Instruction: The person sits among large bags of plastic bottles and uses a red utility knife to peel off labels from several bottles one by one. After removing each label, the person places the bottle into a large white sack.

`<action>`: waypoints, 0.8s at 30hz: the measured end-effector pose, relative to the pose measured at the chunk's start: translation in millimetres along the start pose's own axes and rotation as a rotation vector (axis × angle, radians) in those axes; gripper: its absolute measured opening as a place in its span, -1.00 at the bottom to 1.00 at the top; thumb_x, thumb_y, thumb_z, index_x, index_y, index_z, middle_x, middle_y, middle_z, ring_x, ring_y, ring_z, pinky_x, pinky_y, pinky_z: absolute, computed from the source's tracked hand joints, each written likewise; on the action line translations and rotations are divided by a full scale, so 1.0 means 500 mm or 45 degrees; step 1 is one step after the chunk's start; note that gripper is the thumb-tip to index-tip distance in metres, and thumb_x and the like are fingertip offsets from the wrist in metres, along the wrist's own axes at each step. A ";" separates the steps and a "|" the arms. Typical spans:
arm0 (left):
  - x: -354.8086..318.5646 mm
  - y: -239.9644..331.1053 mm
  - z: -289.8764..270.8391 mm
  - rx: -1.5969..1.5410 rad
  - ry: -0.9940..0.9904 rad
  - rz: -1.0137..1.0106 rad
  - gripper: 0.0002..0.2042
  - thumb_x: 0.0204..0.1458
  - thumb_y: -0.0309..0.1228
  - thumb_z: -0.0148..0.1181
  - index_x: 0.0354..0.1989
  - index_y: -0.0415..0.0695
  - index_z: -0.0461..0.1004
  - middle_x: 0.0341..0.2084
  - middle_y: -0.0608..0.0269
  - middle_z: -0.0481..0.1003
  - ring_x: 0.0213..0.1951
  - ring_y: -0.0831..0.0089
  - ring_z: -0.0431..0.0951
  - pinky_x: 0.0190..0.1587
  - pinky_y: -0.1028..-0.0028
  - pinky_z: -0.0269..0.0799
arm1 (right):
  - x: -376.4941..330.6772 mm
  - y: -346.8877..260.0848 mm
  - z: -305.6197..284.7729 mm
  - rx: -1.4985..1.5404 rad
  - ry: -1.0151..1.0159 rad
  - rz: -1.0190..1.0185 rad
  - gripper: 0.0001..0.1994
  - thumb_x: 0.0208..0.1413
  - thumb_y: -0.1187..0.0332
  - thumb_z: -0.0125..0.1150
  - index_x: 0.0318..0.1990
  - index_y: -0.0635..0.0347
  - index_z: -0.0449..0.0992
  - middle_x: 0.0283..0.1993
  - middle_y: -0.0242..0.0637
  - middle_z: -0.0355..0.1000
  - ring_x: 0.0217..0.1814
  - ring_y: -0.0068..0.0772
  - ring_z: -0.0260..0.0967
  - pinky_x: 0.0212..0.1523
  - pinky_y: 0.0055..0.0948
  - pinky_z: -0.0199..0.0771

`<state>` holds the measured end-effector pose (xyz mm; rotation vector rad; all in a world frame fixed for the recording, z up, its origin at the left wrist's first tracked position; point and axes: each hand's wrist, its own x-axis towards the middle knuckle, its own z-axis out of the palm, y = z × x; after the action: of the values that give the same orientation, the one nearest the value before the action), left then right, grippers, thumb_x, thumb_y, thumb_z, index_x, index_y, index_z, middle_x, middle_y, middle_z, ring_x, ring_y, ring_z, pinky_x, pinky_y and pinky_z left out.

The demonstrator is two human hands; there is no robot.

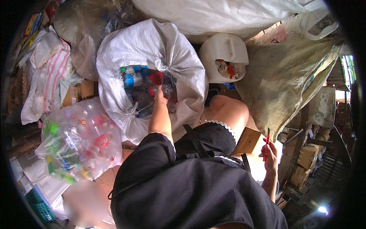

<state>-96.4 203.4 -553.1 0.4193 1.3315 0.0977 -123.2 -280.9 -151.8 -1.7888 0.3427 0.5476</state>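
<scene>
My left hand [161, 97] reaches into the wide mouth of a white woven sack [126, 45]. Plastic bottles fill the sack, among them a blue-labelled bottle [133, 79] and a red-labelled bottle [156, 78] at my fingertips. My fingers are partly hidden among the bottles, so I cannot tell whether they grip one. Off to the right, my right hand [270, 154] is closed round a red-handled knife [268, 138], its dark narrow blade pointing up and away from me. A brown cardboard box [248, 141] sits beside my knee, left of the right hand.
A clear bag of bottles [82, 139] stands at the left. Past my knee, a cut-open white jug [224, 49] holds small caps. A large greenish sack [282, 76] rises at the right, with stacked cardboard [307, 158] beyond it. White sheeting [228, 15] spans the far side.
</scene>
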 end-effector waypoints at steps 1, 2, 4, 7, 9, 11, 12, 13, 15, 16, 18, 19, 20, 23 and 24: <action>-0.048 0.004 0.001 -0.043 -0.108 0.030 -0.63 -0.04 -0.03 0.13 -0.12 0.06 0.39 -0.23 0.32 0.48 -0.24 0.30 0.49 -0.17 0.23 0.39 | -0.001 0.008 -0.001 0.010 0.004 0.002 -0.66 0.21 0.31 -0.04 0.07 0.31 0.33 -0.48 -0.42 0.31 -0.53 -0.69 0.25 -0.50 -0.68 0.37; -0.097 0.004 0.003 -0.116 -0.239 0.025 -0.67 -0.04 -0.08 0.14 -0.14 0.05 0.39 -0.26 0.34 0.49 -0.25 0.32 0.49 -0.16 0.25 0.40 | -0.002 0.006 0.001 0.070 -0.014 0.024 -0.66 0.20 0.32 -0.03 0.07 0.31 0.33 -0.45 -0.42 0.33 -0.49 -0.68 0.25 -0.49 -0.66 0.37; -0.191 -0.009 0.001 -0.258 -0.514 0.016 -0.74 -0.03 -0.19 0.15 -0.19 0.02 0.39 -0.30 0.36 0.49 -0.27 0.37 0.49 -0.13 0.28 0.42 | -0.003 -0.002 0.009 0.089 -0.029 -0.002 -0.65 0.18 0.33 -0.02 0.07 0.30 0.33 -0.43 -0.42 0.33 -0.48 -0.68 0.25 -0.48 -0.65 0.36; -0.292 -0.034 -0.014 -0.042 -0.861 0.233 -0.66 -0.05 -0.34 0.14 -0.06 -0.04 0.32 -0.25 0.27 0.46 -0.21 0.36 0.49 -0.10 0.29 0.45 | 0.017 0.003 0.014 0.189 -0.027 -0.022 -0.66 0.17 0.34 -0.03 0.08 0.26 0.32 -0.43 -0.42 0.35 -0.51 -0.65 0.31 -0.47 -0.61 0.42; -0.387 -0.029 0.019 0.185 -1.002 0.463 -0.56 -0.06 -0.38 0.10 0.05 -0.07 0.22 -0.20 0.20 0.43 -0.16 0.33 0.47 -0.10 0.30 0.45 | 0.020 -0.018 0.050 0.370 -0.023 -0.038 -0.65 0.17 0.33 -0.03 0.08 0.24 0.32 -0.40 -0.41 0.36 -0.45 -0.62 0.33 -0.45 -0.58 0.41; -0.460 -0.023 0.070 0.325 -1.197 0.619 -0.48 -0.07 -0.42 0.06 0.14 -0.08 0.12 -0.15 0.15 0.40 -0.12 0.30 0.46 -0.09 0.30 0.46 | 0.028 -0.054 0.091 0.408 0.013 -0.054 -0.65 0.16 0.32 -0.03 0.09 0.22 0.32 -0.35 -0.37 0.38 -0.40 -0.60 0.35 -0.40 -0.61 0.39; -0.487 -0.029 0.101 0.342 -1.323 0.629 -0.44 -0.07 -0.44 0.04 0.17 -0.08 0.07 -0.13 0.13 0.39 -0.10 0.28 0.45 -0.09 0.30 0.46 | 0.033 -0.077 0.101 0.301 -0.071 -0.162 -0.65 0.16 0.36 -0.04 0.10 0.21 0.31 -0.24 -0.36 0.40 -0.35 -0.62 0.34 -0.39 -0.64 0.38; -0.522 -0.034 0.136 0.366 -1.457 0.634 -0.41 -0.08 -0.46 0.02 0.20 -0.08 0.02 -0.11 0.11 0.37 -0.08 0.26 0.45 -0.08 0.30 0.45 | 0.037 -0.098 0.109 0.192 -0.142 -0.266 -0.65 0.15 0.41 -0.04 0.11 0.21 0.29 -0.14 -0.35 0.42 -0.29 -0.64 0.34 -0.37 -0.66 0.36; -0.629 -0.048 0.208 0.394 -1.527 0.679 -0.49 0.05 -0.24 0.04 0.16 -0.09 0.07 -0.13 0.11 0.38 -0.09 0.26 0.45 -0.10 0.29 0.45 | 0.013 -0.186 0.146 0.081 -0.222 -0.459 -0.59 0.10 0.48 -0.04 0.15 0.22 0.25 0.07 -0.34 0.38 -0.17 -0.61 0.37 -0.31 -0.58 0.41; -0.658 -0.066 0.241 0.422 -1.550 0.686 -0.48 0.08 -0.16 0.03 0.15 -0.09 0.07 -0.14 0.11 0.39 -0.09 0.27 0.45 -0.10 0.30 0.45 | 0.020 -0.195 0.157 0.021 -0.154 -0.753 -0.55 0.08 0.49 0.00 0.17 0.19 0.24 0.08 -0.28 0.38 -0.17 -0.51 0.41 -0.29 -0.51 0.43; -0.739 -0.100 0.292 0.537 -1.609 0.716 -0.42 0.10 0.07 -0.08 0.14 -0.09 0.09 -0.16 0.11 0.40 -0.11 0.28 0.45 -0.09 0.30 0.43 | 0.007 -0.228 0.153 -0.282 0.096 -1.143 -0.50 0.02 0.53 0.05 0.19 0.16 0.23 0.05 -0.17 0.39 -0.16 -0.28 0.46 -0.21 -0.39 0.44; -0.768 -0.118 0.312 0.591 -1.630 0.740 -0.40 0.09 0.08 -0.07 0.16 -0.09 0.05 -0.14 0.12 0.37 -0.11 0.31 0.44 -0.09 0.30 0.41 | -0.010 -0.253 0.143 -0.514 0.258 -1.244 -0.48 0.00 0.57 0.07 0.18 0.16 0.23 0.02 -0.11 0.41 -0.15 -0.15 0.46 -0.15 -0.35 0.43; -0.796 -0.139 0.326 0.637 -1.657 0.746 -0.37 0.09 0.09 -0.06 0.18 -0.09 0.00 -0.12 0.12 0.35 -0.12 0.34 0.43 -0.09 0.30 0.40 | -0.021 -0.256 0.135 -0.499 0.319 -1.219 -0.45 -0.04 0.56 0.08 0.19 0.11 0.23 -0.01 -0.03 0.38 -0.12 -0.04 0.42 -0.16 -0.29 0.43; -0.870 -0.196 0.360 0.752 -1.796 0.819 -0.39 0.12 0.03 -0.08 0.20 -0.09 -0.03 -0.08 0.13 0.31 -0.10 0.37 0.39 -0.07 0.34 0.37 | -0.052 -0.250 0.097 -0.658 0.526 -1.196 -0.43 -0.03 0.50 0.06 0.22 0.07 0.20 -0.32 -0.12 0.45 -0.35 -0.10 0.43 -0.37 -0.26 0.44; -0.887 -0.219 0.368 0.796 -1.814 0.902 -0.41 0.13 0.01 -0.09 0.20 -0.09 -0.03 -0.07 0.13 0.30 -0.09 0.37 0.39 -0.06 0.35 0.37 | -0.064 -0.245 0.079 -0.668 0.593 -1.224 -0.42 -0.05 0.51 0.05 0.22 0.08 0.19 -0.45 -0.17 0.39 -0.47 -0.14 0.38 -0.47 -0.26 0.41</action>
<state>-47.9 -77.3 -151.1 1.1871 -0.2697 -0.0460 -96.9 -209.9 -42.9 -2.3020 -0.4005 -0.5159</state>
